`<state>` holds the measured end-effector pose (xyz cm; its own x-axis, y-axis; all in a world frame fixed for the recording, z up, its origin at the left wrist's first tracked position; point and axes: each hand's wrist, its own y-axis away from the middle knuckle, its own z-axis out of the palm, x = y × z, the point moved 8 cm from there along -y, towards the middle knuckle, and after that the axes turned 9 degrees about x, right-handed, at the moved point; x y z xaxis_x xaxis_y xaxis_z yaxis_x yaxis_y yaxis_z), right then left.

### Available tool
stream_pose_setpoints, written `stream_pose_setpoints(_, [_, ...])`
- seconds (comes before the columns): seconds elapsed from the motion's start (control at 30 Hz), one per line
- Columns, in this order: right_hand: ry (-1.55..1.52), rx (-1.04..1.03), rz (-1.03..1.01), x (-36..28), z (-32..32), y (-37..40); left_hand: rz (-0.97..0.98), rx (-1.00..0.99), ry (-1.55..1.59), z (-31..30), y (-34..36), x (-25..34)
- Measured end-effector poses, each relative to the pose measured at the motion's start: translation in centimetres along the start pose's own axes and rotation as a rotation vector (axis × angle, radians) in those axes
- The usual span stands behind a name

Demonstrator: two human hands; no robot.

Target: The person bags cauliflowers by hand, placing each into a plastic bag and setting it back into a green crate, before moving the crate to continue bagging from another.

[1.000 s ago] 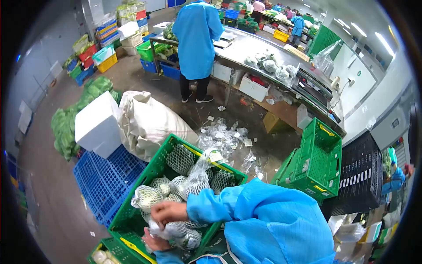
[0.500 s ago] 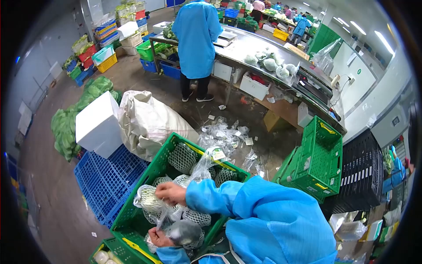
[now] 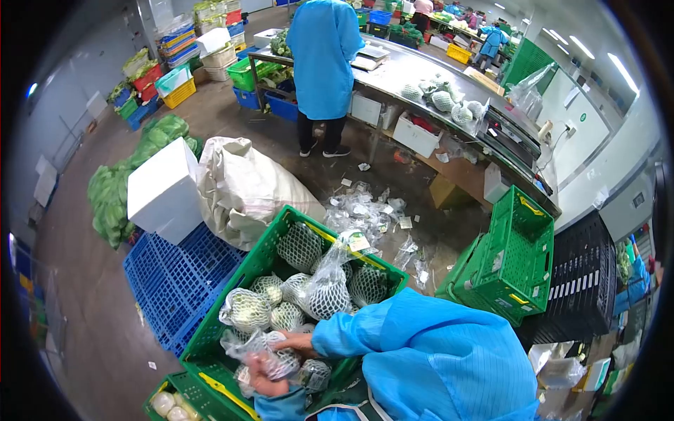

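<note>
A green plastic crate (image 3: 210, 319) with yellow handles stands in front of me. It holds several round pale-green vegetables in white foam nets, some of them in clear bags. My left hand (image 3: 265, 379) and my right hand (image 3: 298, 342) are closed around one net-wrapped vegetable (image 3: 279, 361) low in the crate. Its clear bag is crumpled about it, and the fingers are partly hidden. Another net-wrapped vegetable (image 3: 314, 375) lies beside my hands. Farther up in the crate is a bagged, netted vegetable (image 3: 328, 298) with a label at the bag's gathered top.
Left of the crate are a blue plastic crate (image 3: 172, 288), a white foam box (image 3: 163, 189) and a large woven sack (image 3: 246, 193). Plastic scraps (image 3: 365, 214) litter the floor ahead. Green crates (image 3: 516, 245) stand at right. A person in blue (image 3: 323, 63) stands at a long table (image 3: 390, 88).
Both hands have come together on one netted vegetable; my right hand has moved down from the upper vegetables. The dark bagged bulge by my left hand no longer shows. The view has shifted slightly.
</note>
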<state>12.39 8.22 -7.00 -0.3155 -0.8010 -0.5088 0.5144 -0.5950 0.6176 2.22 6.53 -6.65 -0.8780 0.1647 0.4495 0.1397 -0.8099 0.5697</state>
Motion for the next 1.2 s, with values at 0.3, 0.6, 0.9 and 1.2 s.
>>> stream_pose_setpoints(0.3, [0.507,-0.034,-0.227,2.3,-4.8,-8.1,0.058,-0.327,0.245,-4.0,0.8,9.7])
stream_pose_setpoints(0.6, [0.975,0.067,-0.458,-0.5,-5.9,-11.5,0.745,0.368,-0.185,-14.5,5.6,17.4])
stream_pose_setpoints(0.9, [1.062,0.104,-0.367,1.2,-8.5,-12.8,0.97,0.079,0.034,-14.3,19.9,28.1])
stream_pose_setpoints(1.2, [0.52,0.028,-0.277,3.2,-5.2,-11.2,1.242,0.623,-0.161,-17.1,21.3,26.1])
